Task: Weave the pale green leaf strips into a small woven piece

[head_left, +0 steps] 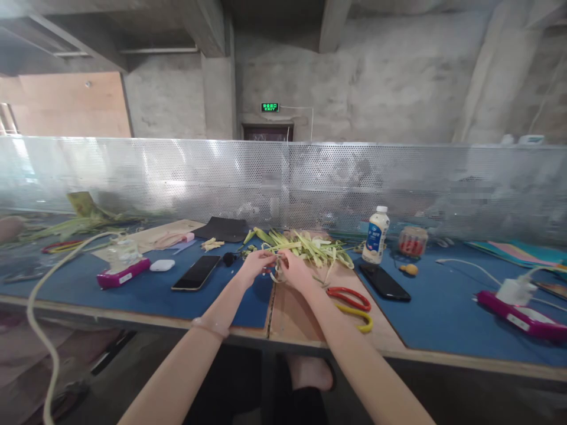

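Note:
My left hand and my right hand meet over the near middle of the table, fingertips pinched close together. Between them is a thin pale plant strip, bent in a loop; its finer shape is too small to make out. Just beyond the fingers lies a loose heap of green and yellowish leaf strips, which look like corn husk. Scissors with one red and one yellow handle rest to the right of my right forearm, their blades hidden.
Left of my hands are a black phone, a white case and a purple power strip. To the right stand a bottle and a jar, near another phone. A perforated metal screen closes the back.

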The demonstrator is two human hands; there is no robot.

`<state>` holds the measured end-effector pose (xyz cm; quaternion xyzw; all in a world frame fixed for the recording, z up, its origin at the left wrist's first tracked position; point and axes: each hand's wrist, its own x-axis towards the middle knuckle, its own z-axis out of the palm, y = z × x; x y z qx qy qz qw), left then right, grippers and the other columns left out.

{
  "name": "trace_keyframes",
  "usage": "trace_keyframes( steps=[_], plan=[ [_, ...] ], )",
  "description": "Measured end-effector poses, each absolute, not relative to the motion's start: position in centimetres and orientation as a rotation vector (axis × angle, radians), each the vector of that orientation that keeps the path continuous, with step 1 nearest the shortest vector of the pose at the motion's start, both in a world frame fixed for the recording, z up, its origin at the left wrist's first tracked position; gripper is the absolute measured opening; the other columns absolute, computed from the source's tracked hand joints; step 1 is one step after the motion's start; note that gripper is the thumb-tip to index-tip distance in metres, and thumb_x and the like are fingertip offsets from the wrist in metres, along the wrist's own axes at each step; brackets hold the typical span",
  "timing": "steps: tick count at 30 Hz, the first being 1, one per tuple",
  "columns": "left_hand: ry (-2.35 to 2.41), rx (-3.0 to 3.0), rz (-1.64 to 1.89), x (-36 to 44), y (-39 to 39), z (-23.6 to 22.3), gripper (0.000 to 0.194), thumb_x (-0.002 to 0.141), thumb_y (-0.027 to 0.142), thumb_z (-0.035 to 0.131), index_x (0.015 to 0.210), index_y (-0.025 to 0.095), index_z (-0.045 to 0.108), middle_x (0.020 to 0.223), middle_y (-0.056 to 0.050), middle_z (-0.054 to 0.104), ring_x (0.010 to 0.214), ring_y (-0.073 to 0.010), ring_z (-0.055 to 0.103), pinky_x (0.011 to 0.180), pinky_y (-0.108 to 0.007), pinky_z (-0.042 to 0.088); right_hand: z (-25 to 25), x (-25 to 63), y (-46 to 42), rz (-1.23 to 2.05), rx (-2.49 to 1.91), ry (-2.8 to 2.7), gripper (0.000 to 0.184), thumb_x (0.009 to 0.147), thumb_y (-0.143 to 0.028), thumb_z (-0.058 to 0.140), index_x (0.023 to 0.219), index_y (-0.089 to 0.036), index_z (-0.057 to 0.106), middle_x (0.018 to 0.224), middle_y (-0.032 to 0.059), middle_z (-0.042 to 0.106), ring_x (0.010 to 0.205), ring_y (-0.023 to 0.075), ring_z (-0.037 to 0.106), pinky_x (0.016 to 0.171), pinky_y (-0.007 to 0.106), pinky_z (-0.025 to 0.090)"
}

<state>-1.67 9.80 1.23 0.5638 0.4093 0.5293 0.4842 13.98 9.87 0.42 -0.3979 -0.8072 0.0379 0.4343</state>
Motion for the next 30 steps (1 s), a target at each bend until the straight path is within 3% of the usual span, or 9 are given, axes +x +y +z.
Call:
trace_keyframes(
  steps=[10, 19, 25, 30],
  plan=[
    [0.956, 1.367, 1.333, -1.2, 9.3, 2.0, 0.036, 0.054, 0.038, 0.077, 0.072, 0.013, 0.059, 0.064, 0.000, 0.055, 0.056, -0.0092, 0.052, 0.054, -0.023, 0.044, 0.4, 14.2, 9.8, 0.098, -0.975, -2.018, 0.022, 0.086, -0.017, 0.043, 0.103, -0.017, 0.057, 0.087, 0.0064, 0.064, 0.079, 0.0171, 0.058, 0.073, 0.029, 0.043],
    [0.948, 1.333, 1.327, -1.4, 9.8, 1.6, 0.032, 0.057, 0.035, 0.075, 0.072, 0.013, 0.059, 0.067, -0.001, 0.055, 0.061, -0.0103, 0.053, 0.056, -0.024, 0.045, 0.7, 14.3, 9.9, -0.266, -0.953, -2.038, 0.016, 0.083, -0.016, 0.050, 0.086, -0.019, 0.066, 0.083, 0.0062, 0.059, 0.084, 0.0189, 0.053, 0.077, 0.031, 0.042],
    [0.950, 1.299, 1.361, -1.5, 10.0, 1.4, 0.030, 0.057, 0.034, 0.075, 0.071, 0.013, 0.059, 0.068, -0.001, 0.057, 0.063, -0.0113, 0.055, 0.062, -0.027, 0.047, 1.0, 14.0, 8.9, -0.356, -0.958, -2.082, 0.023, 0.082, -0.015, 0.051, 0.104, -0.016, 0.059, 0.092, 0.0077, 0.058, 0.087, 0.0199, 0.052, 0.079, 0.031, 0.042],
    [0.936, 1.306, 1.343, -1.5, 9.9, 1.4, 0.029, 0.058, 0.033, 0.073, 0.071, 0.014, 0.056, 0.067, 0.000, 0.058, 0.062, -0.0108, 0.056, 0.062, -0.025, 0.045, 1.2, 13.8, 8.7, -0.266, -0.940, -2.134, 0.024, 0.083, -0.019, 0.051, 0.106, -0.020, 0.059, 0.095, 0.0066, 0.058, 0.087, 0.0184, 0.053, 0.077, 0.029, 0.043]
  ],
)
